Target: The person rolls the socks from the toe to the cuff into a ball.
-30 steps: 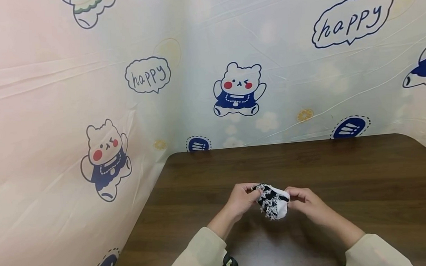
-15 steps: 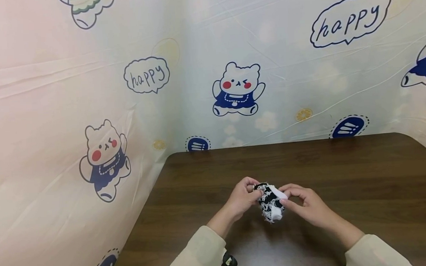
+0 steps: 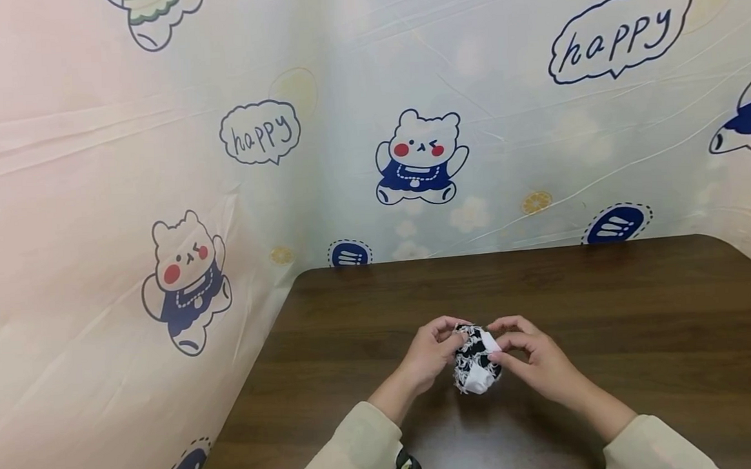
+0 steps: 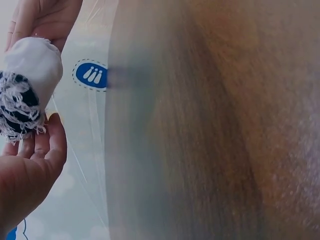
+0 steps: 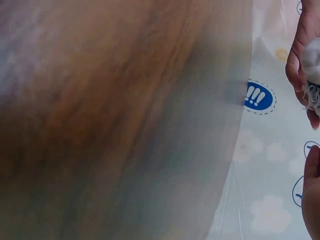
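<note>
A small folded sock (image 3: 476, 362), black and white with shaggy loose threads and plain white patches, is held up over the table between both hands. The left hand (image 3: 426, 357) grips its left side, thumb on the near face and fingers behind. At its right edge the right hand (image 3: 538, 356) pinches the white part between thumb and fingers. In the left wrist view the sock's rounded white end (image 4: 37, 62) shows above the left hand's curled fingers (image 4: 57, 142). The right wrist view cuts off most of the sock (image 5: 312, 70) at its edge.
A dark brown wooden table (image 3: 328, 312) with rounded corners lies under the hands. Behind and to the left hangs a pale printed sheet (image 3: 347, 125) with bears and lettering. A small black object (image 3: 407, 464) sits by the left sleeve (image 3: 358, 442).
The sock has turned and become narrower between the hands, its white patch now facing down front. The right hand has shifted slightly left, its fingers moving along the white edge.
</note>
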Demonstrator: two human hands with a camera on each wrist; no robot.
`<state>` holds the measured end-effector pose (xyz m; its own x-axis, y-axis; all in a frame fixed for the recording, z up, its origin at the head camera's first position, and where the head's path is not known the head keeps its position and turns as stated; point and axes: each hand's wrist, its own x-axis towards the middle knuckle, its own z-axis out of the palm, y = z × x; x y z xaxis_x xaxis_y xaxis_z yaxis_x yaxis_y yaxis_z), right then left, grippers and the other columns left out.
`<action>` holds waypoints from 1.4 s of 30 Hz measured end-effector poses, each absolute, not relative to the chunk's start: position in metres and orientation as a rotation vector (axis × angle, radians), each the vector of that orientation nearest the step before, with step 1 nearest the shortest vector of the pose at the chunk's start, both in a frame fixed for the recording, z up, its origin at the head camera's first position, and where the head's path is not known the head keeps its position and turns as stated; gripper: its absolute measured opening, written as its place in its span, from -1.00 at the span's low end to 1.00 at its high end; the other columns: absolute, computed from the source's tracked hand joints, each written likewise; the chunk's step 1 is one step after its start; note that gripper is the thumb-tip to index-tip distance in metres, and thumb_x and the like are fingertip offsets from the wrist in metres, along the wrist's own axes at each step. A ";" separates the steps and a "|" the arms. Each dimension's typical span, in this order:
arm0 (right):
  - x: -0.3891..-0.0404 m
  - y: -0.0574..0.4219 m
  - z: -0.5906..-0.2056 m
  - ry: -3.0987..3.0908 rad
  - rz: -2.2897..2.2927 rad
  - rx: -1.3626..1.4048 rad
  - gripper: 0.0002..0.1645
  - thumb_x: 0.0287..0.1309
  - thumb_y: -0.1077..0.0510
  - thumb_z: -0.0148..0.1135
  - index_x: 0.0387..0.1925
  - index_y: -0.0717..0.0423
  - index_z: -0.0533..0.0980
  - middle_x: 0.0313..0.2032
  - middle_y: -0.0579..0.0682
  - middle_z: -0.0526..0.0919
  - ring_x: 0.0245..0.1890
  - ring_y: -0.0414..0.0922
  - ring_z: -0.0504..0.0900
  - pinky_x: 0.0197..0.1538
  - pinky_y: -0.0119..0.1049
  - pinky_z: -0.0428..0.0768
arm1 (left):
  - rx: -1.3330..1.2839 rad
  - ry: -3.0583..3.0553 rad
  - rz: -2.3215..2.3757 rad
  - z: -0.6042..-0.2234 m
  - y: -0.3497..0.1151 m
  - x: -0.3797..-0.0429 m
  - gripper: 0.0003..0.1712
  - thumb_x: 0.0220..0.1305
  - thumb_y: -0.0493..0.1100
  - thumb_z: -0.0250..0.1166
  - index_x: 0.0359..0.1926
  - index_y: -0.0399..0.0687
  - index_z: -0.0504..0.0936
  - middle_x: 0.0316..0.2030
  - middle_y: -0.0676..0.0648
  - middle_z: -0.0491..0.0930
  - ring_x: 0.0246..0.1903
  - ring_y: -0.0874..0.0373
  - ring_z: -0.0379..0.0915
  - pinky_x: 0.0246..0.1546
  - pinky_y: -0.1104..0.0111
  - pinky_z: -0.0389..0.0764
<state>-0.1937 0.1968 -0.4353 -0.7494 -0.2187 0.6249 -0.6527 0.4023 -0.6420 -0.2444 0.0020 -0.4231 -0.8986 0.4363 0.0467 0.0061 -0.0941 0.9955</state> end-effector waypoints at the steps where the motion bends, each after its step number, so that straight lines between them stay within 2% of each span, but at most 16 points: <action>1: -0.194 0.196 -0.435 -2.225 1.299 0.732 -0.73 -0.03 0.38 0.38 -0.46 -0.09 0.60 -0.10 0.00 0.57 -0.10 -0.17 0.53 -0.10 -0.56 0.40 | 0.485 1.885 2.075 -0.424 0.002 -0.244 -0.73 0.25 -0.38 0.18 -0.04 -0.41 0.54 -0.24 -0.16 0.65 -0.35 0.21 0.54 -0.39 0.40 0.57; 8: -0.197 0.195 -0.436 -2.197 1.367 0.662 -0.80 -0.02 0.41 0.36 -0.44 0.04 0.64 -0.17 0.06 0.65 -0.14 -0.28 0.58 -0.16 -0.52 0.52 | 0.484 1.917 2.097 -0.426 0.004 -0.247 -0.70 0.27 -0.31 0.21 0.00 -0.33 0.60 -0.21 -0.14 0.64 -0.29 0.19 0.55 -0.32 0.33 0.60; 13: -0.198 0.192 -0.436 -2.176 1.367 0.598 -0.81 -0.03 0.44 0.35 -0.43 0.11 0.64 -0.19 0.09 0.66 -0.20 -0.30 0.59 -0.27 -0.49 0.56 | 0.471 1.966 2.083 -0.426 0.004 -0.246 -0.65 0.32 -0.19 0.20 0.09 -0.22 0.59 -0.08 -0.15 0.61 -0.17 0.14 0.55 -0.21 0.29 0.58; 17: -0.201 0.190 -0.437 -2.178 1.358 0.547 -0.86 -0.02 0.45 0.35 -0.43 0.19 0.62 -0.19 0.11 0.65 -0.26 -0.30 0.59 -0.35 -0.47 0.55 | 0.464 1.998 1.988 -0.423 0.002 -0.245 -0.55 0.31 -0.12 0.24 0.21 -0.06 0.52 -0.01 -0.14 0.57 -0.10 0.11 0.51 -0.19 0.28 0.58; 22: -0.208 0.191 -0.441 -2.203 1.373 0.491 -0.88 -0.01 0.49 0.31 -0.42 0.28 0.60 -0.18 0.17 0.64 -0.30 -0.30 0.58 -0.40 -0.44 0.55 | 0.492 1.993 1.797 -0.418 -0.002 -0.246 -0.16 0.10 -0.27 0.42 0.38 0.19 0.30 -0.13 -0.09 0.49 -0.21 0.14 0.48 -0.33 0.25 0.61; 25: -0.210 0.191 -0.441 -2.221 1.393 0.470 -0.90 0.02 0.47 0.30 -0.40 0.30 0.60 -0.18 0.16 0.64 -0.31 -0.28 0.58 -0.39 -0.42 0.55 | 0.542 1.987 1.737 -0.416 -0.003 -0.247 0.02 0.00 -0.40 0.44 0.43 0.22 0.19 -0.17 -0.11 0.45 -0.25 0.14 0.50 -0.36 0.26 0.61; 28: -0.210 0.190 -0.439 -2.256 1.401 0.444 -0.96 0.07 0.39 0.31 -0.37 0.30 0.60 -0.17 0.14 0.65 -0.31 -0.27 0.59 -0.37 -0.41 0.56 | 0.558 1.964 1.746 -0.415 -0.003 -0.248 0.09 -0.03 -0.48 0.42 0.45 0.21 0.13 -0.17 -0.13 0.43 -0.25 0.14 0.53 -0.35 0.26 0.62; 32: -0.213 0.190 -0.437 -2.297 1.400 0.397 -0.91 0.10 0.31 0.32 -0.31 0.23 0.60 -0.23 0.10 0.67 -0.37 -0.25 0.59 -0.36 -0.39 0.56 | 0.546 2.000 1.786 -0.419 -0.002 -0.250 0.10 -0.04 -0.50 0.41 0.45 0.18 0.12 -0.17 -0.14 0.42 -0.27 0.14 0.52 -0.36 0.28 0.62; 35: -0.219 0.190 -0.438 -2.291 1.428 0.382 -0.81 0.09 0.35 0.32 -0.23 0.24 0.52 -0.26 0.11 0.67 -0.42 -0.23 0.59 -0.39 -0.36 0.56 | 0.530 2.077 1.820 -0.421 0.000 -0.252 0.07 -0.07 -0.48 0.43 0.43 0.15 0.18 -0.17 -0.13 0.43 -0.27 0.13 0.52 -0.39 0.27 0.62; 39: -0.226 0.192 -0.440 -2.274 1.441 0.356 -0.77 0.08 0.38 0.31 -0.24 0.22 0.44 -0.25 0.14 0.66 -0.47 -0.23 0.58 -0.45 -0.36 0.54 | 0.494 2.168 1.864 -0.424 0.003 -0.254 -0.10 -0.08 -0.41 0.46 0.30 0.07 0.30 -0.17 -0.12 0.50 -0.24 0.07 0.55 -0.40 0.26 0.62; 42: -0.229 0.194 -0.441 -2.299 1.384 0.312 -0.84 0.09 0.34 0.32 -0.29 0.18 0.50 -0.31 0.09 0.66 -0.53 -0.24 0.53 -0.50 -0.37 0.49 | 0.480 2.238 1.868 -0.425 0.006 -0.255 -0.29 -0.05 -0.37 0.47 0.13 -0.04 0.36 -0.18 -0.10 0.55 -0.21 0.07 0.57 -0.36 0.29 0.61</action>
<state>-0.2294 0.1939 -0.4406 -0.8791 0.0313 0.4756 -0.4056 0.4749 -0.7810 -0.2554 0.0058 -0.4248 -0.9302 0.3616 0.0626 0.1263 0.1554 0.9798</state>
